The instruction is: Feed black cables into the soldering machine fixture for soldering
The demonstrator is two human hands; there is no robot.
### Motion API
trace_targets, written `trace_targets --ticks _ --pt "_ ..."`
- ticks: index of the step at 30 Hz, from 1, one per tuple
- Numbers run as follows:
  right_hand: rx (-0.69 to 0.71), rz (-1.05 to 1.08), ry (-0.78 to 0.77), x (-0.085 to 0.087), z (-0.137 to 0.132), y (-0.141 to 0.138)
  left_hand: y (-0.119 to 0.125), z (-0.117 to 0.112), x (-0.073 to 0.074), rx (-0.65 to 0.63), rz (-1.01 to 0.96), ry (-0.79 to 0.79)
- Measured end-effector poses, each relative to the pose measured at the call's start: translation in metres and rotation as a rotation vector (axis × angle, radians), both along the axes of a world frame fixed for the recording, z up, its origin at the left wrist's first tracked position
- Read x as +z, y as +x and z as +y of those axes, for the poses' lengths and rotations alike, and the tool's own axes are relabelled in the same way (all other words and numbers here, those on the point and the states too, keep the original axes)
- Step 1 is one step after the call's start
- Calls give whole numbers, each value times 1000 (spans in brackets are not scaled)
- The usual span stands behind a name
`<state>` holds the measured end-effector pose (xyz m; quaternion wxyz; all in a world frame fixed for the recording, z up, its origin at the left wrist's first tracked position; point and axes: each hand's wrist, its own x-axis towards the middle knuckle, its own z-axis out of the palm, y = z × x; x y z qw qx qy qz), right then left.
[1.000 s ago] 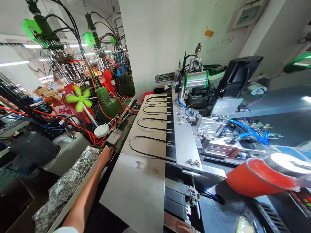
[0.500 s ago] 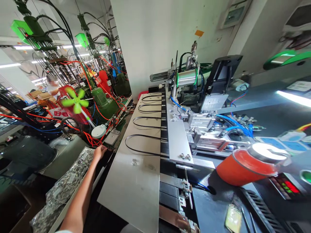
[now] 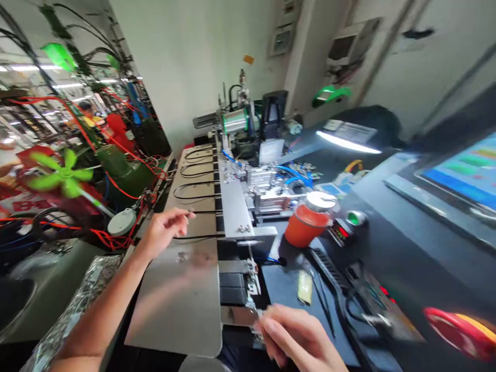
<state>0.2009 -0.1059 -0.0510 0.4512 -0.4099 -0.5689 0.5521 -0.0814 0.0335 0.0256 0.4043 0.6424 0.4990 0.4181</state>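
Observation:
My left hand (image 3: 165, 232) hangs over a stainless steel plate (image 3: 182, 305), its fingers apart and close to a thin black cable (image 3: 197, 237). Several looped black cables (image 3: 194, 191) lie on the plate, their ends running into a black slotted strip (image 3: 215, 206) along its right edge. At the bottom, my right hand (image 3: 294, 336) is blurred, with its fingertips beside a small metal clamp (image 3: 251, 315). Whether it grips anything cannot be told.
A machine with a wire spool (image 3: 234, 121) and blue air hoses (image 3: 290, 173) stands beyond the plate. On the dark bench are an orange jar (image 3: 306, 227), tweezers (image 3: 323, 294) and a digital meter (image 3: 341, 232). A green fan (image 3: 62, 175) and a foil bag (image 3: 81, 299) are at left.
The view has swung left and backed out. My left hand has moved from the plate's far edge to above the plate. My right hand has come into view at the bottom.

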Motion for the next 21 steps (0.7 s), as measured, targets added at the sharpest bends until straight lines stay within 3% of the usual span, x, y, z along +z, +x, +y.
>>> trace_targets --ticks 3,6,10,15,21 --pt "-229 -86 160 16 15 -5 70 -33 5 -395 147 -90" --pt "-380 -136 261 17 23 -8 104 -50 -4 -553 270 -43" --pt "-440 -173 260 11 20 -5 111 -44 -17 -616 378 66" --pt "-416 -197 273 9 16 -3 107 -43 -18 -673 414 156" --pt "-750 -206 453 5 16 -36 113 -61 -21 -496 335 91"
